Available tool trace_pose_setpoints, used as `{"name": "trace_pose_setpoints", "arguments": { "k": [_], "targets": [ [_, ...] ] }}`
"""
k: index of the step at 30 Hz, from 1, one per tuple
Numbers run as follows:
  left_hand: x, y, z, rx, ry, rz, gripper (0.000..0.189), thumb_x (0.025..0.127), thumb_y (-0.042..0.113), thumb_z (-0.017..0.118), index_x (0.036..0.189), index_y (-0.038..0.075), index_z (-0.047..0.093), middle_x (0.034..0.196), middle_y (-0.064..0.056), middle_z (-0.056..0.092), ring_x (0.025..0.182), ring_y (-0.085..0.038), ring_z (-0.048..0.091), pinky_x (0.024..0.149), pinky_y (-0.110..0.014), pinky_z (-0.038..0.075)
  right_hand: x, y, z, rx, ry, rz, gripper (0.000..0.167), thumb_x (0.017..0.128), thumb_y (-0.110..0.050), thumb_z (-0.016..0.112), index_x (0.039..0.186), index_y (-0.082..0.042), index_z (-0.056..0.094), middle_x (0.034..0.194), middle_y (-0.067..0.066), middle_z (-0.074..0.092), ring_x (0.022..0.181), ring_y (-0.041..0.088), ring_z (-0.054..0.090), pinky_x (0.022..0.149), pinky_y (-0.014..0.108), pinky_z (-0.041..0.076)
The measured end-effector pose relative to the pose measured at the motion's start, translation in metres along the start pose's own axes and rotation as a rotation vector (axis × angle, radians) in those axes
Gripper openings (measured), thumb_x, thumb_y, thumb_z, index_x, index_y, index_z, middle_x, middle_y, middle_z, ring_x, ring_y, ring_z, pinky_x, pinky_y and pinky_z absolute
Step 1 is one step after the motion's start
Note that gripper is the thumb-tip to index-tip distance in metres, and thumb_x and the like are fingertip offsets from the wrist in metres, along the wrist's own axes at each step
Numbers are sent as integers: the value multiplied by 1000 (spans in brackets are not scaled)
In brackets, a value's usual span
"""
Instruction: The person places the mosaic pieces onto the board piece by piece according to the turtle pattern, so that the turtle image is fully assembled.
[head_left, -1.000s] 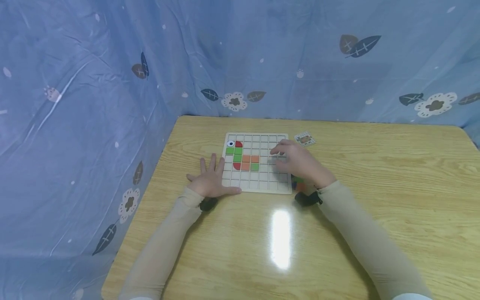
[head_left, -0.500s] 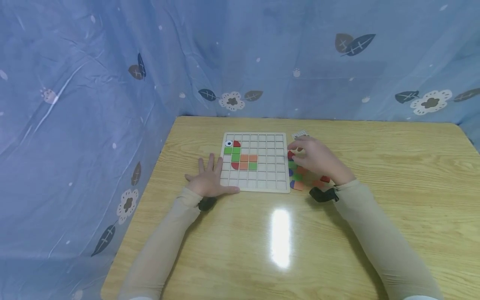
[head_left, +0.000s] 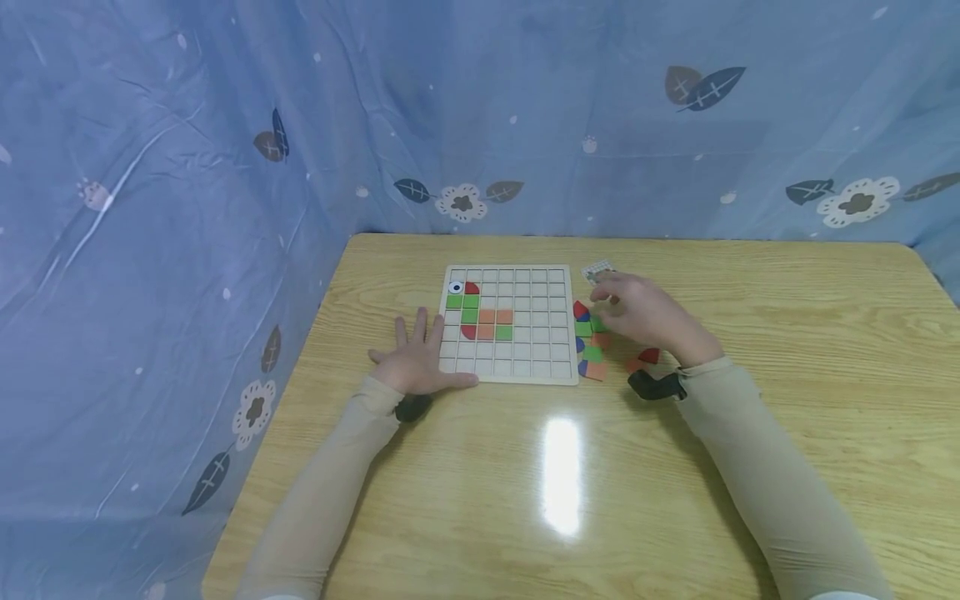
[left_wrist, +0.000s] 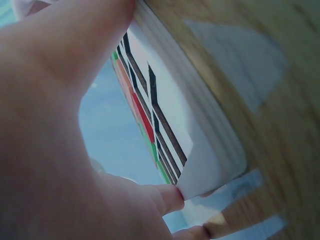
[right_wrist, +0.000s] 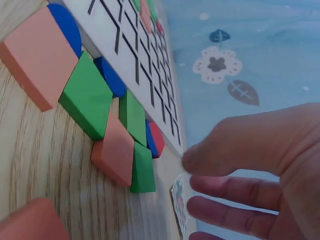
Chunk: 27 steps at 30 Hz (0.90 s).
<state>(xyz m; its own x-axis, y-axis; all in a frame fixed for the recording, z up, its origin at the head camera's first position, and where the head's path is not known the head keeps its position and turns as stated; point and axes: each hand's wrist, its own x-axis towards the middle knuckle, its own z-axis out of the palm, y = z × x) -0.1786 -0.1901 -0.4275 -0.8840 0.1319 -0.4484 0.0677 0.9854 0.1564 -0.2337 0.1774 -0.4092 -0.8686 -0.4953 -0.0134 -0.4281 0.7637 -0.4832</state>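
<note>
- My left hand (head_left: 411, 365) lies spread at 8 o'clock of the grid board (head_left: 538, 350), fingers straight and gripping nothing, the thumb against the near edge at about 7.
- My right hand (head_left: 643, 318) hovers at 3 o'clock, beyond the board's edge; I see nothing pinched between thumb and fingers, so I judge it released.
- The board lies flat on the table (head_left: 450, 483), the eye tile (head_left: 456, 287) at its 10 o'clock, a red, green and orange figure running in toward the centre.
- Loose tiles (head_left: 592, 353) crowd its edge from 3 to 4 o'clock; a red piece (head_left: 648, 356) sits farther out at 3. The picture card (head_left: 596, 268) is at 2.
- I seem to be choosing a tile. I'd best check the card first, then pinch one by opposite sides and lift straight up, since neighbours touch and could be dragged.
- Curved pieces want turning before they go down; each should settle square within its lines, my left palm pressing lightly so nothing skids.
- The card's print is too small to read; my right hand covers part of it, and I can't tell whether the fingertips touch it.
- In the right wrist view an orange tile (right_wrist: 37, 222) is cut off at 7 o'clock; in the left, the board is sharply foreshortened, its figure barely legible.
</note>
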Motion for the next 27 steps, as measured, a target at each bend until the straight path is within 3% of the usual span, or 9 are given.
{"name": "trace_pose_setpoints", "arguments": {
  "k": [5,8,11,17,23,27],
  "targets": [
    [0,0,0,0,1,1,130,80,87,60,169,14,1,175,-18,-10,157,-55,-8,96,-94,22,2,0,7,-41,-54,27,31,92,4,63,120,0,73,133,22,67,114,36,65,93,52,55],
    [-1,0,-1,-3,-1,0,130,80,87,60,169,14,1,175,-17,-10,157,-54,-9,97,-94,21,3,0,10,-64,-56,-5,25,93,2,64,115,0,76,116,17,71,103,31,64,91,49,55],
    [-3,1,-2,-6,-2,-1,129,80,86,61,169,14,1,175,-17,-10,157,-54,-10,97,-94,21,3,0,13,-66,-46,-26,20,94,-1,66,110,-1,78,111,15,71,98,29,63,87,47,55],
    [-2,0,-1,-6,5,-1,130,80,86,61,169,14,1,176,-16,-10,158,-54,-9,98,-93,21,3,2,13,-71,-31,-2,18,93,-6,69,107,-1,80,111,16,72,101,31,64,90,49,55],
    [-1,1,-2,-6,2,-5,129,80,86,61,169,14,1,176,-16,-9,158,-54,-9,97,-94,21,3,5,13,-79,-42,66,24,93,-7,70,115,1,76,124,20,69,108,34,65,92,51,54],
    [-1,1,-2,-7,1,-6,129,80,86,60,169,14,1,176,-17,-9,157,-54,-8,97,-94,20,4,6,13,-96,-42,105,23,93,-7,71,115,0,75,123,20,69,102,32,63,89,50,54]
  ]
}}
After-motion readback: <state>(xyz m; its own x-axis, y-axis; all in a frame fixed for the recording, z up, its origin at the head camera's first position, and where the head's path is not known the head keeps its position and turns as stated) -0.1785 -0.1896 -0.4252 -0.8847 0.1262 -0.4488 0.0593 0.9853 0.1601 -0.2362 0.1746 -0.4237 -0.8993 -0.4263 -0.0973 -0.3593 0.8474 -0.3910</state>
